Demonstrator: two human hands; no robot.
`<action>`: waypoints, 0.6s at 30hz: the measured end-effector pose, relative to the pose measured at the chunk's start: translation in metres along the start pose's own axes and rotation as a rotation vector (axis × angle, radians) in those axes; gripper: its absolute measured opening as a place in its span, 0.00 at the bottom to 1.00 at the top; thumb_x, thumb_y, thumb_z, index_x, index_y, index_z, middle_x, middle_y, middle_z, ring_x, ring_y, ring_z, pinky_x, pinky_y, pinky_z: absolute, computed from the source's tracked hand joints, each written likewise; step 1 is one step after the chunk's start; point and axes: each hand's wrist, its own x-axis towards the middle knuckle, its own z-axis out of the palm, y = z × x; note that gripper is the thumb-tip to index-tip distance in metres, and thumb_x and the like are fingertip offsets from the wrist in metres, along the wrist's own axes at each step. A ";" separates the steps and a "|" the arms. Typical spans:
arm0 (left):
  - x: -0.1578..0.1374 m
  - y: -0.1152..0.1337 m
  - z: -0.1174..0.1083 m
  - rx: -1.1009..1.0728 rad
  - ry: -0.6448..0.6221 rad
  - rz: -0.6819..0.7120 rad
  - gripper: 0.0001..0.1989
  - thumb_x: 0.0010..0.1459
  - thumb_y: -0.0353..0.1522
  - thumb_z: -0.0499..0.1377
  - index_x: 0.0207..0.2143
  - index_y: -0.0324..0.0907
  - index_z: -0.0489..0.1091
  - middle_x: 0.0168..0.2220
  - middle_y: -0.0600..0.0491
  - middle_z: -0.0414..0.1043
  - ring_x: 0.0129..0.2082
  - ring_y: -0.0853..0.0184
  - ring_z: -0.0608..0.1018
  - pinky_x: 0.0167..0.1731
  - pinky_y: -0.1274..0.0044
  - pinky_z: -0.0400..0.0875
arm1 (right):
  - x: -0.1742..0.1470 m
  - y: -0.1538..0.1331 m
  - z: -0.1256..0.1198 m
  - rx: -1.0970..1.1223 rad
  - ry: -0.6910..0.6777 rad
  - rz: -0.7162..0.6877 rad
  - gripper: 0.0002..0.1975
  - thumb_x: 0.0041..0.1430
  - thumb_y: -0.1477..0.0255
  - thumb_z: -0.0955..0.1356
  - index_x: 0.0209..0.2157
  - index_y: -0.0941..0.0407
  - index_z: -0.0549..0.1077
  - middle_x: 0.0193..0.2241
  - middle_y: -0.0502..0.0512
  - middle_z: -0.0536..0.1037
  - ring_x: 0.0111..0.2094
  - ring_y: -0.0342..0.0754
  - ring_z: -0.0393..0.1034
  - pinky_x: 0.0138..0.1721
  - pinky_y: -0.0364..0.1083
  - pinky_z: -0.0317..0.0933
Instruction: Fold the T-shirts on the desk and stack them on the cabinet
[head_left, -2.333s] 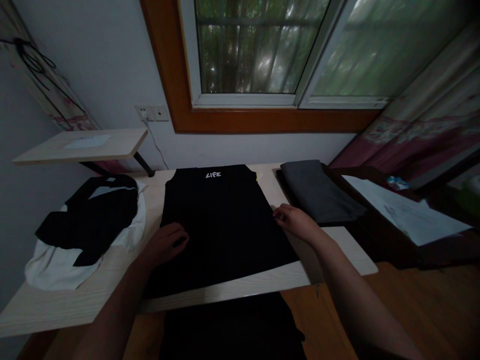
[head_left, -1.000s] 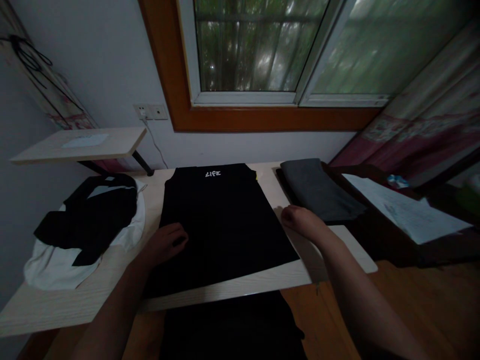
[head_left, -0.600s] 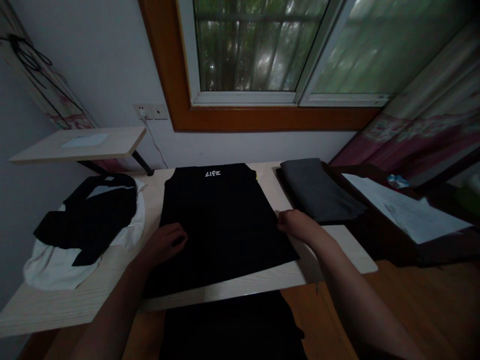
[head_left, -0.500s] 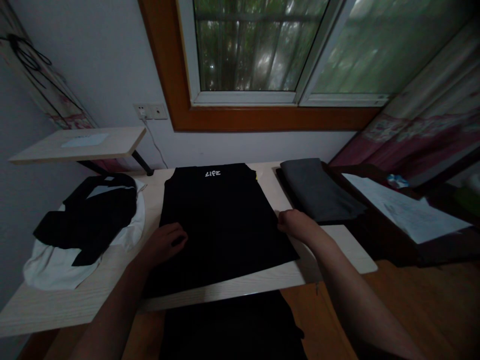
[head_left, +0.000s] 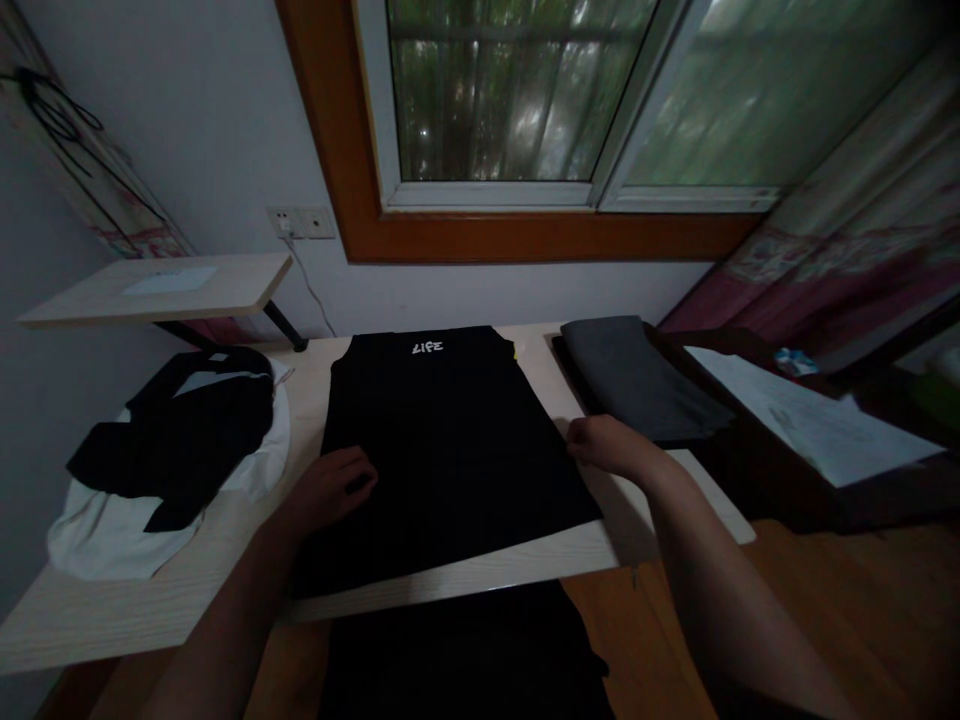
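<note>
A black fabric piece (head_left: 450, 450) lies flat on the pale wooden table, with white handwritten figures near its far edge and a small yellow mark at its far right corner. My left hand (head_left: 337, 485) rests over its left side, fingers curled and thumb tip close to them, closed on the cloth. At the right edge of the same piece, my right hand (head_left: 604, 443) is closed, its fingertips pinching the edge; the tips are partly hidden.
Black and white garments (head_left: 187, 430) lie heaped on the table's left side, beside a small raised shelf (head_left: 247, 285) holding a paper. Folded dark grey cloth (head_left: 637, 375) lies to the right, with a large paper sheet (head_left: 817, 420) beyond it. A window (head_left: 525, 100) faces me.
My right hand has shifted slightly to the right. The black fabric piece and my left hand have moved a little to the right too.
</note>
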 end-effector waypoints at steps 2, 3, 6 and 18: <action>0.001 0.000 0.000 -0.019 -0.027 -0.015 0.05 0.64 0.29 0.58 0.38 0.44 0.73 0.36 0.53 0.73 0.34 0.69 0.76 0.34 0.77 0.71 | 0.003 0.004 0.004 -0.001 -0.003 0.027 0.08 0.55 0.73 0.68 0.33 0.57 0.81 0.32 0.60 0.83 0.34 0.52 0.78 0.34 0.44 0.63; 0.001 0.000 0.000 -0.029 -0.035 -0.027 0.04 0.64 0.29 0.58 0.38 0.44 0.73 0.36 0.53 0.72 0.33 0.70 0.76 0.33 0.78 0.71 | 0.004 0.005 0.006 -0.003 -0.004 0.034 0.08 0.55 0.73 0.69 0.33 0.57 0.81 0.33 0.59 0.83 0.34 0.52 0.78 0.34 0.44 0.63; 0.001 0.001 0.000 -0.046 -0.054 -0.061 0.03 0.63 0.31 0.58 0.38 0.44 0.72 0.36 0.53 0.72 0.32 0.71 0.75 0.32 0.78 0.71 | 0.007 0.008 0.011 -0.010 -0.007 0.051 0.07 0.55 0.73 0.69 0.33 0.56 0.81 0.33 0.59 0.83 0.35 0.52 0.78 0.34 0.44 0.62; 0.002 0.002 0.000 0.032 -0.124 -0.025 0.18 0.66 0.35 0.58 0.57 0.55 0.73 0.42 0.51 0.69 0.36 0.69 0.76 0.39 0.74 0.74 | 0.008 0.002 0.009 -0.049 0.010 0.047 0.07 0.55 0.73 0.68 0.33 0.55 0.80 0.34 0.60 0.83 0.35 0.53 0.79 0.34 0.45 0.62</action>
